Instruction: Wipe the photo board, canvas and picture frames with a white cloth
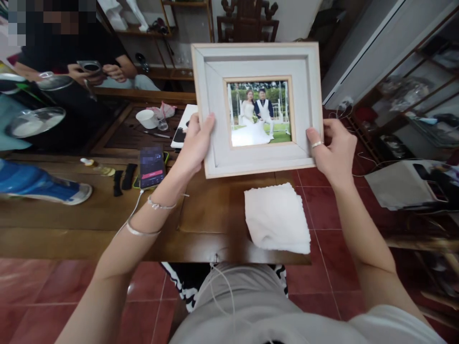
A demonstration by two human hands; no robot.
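A white picture frame with a wide inner border is held up over the far edge of the table, its front towards me. Inside it sits a photo of two people seated outdoors. My left hand grips the frame's left side, thumb on the front and fingers mostly behind. On the right side, my right hand, with a ring, clasps the lower part of the frame, thumb in front. Below the frame a folded white cloth lies on the right end of the wooden table.
A charging phone lies left of my forearm, near a small bottle and two black strips. Beyond are a white cup and a tea tray. A person across the table holds a camera. Blue-wrapped object lies left.
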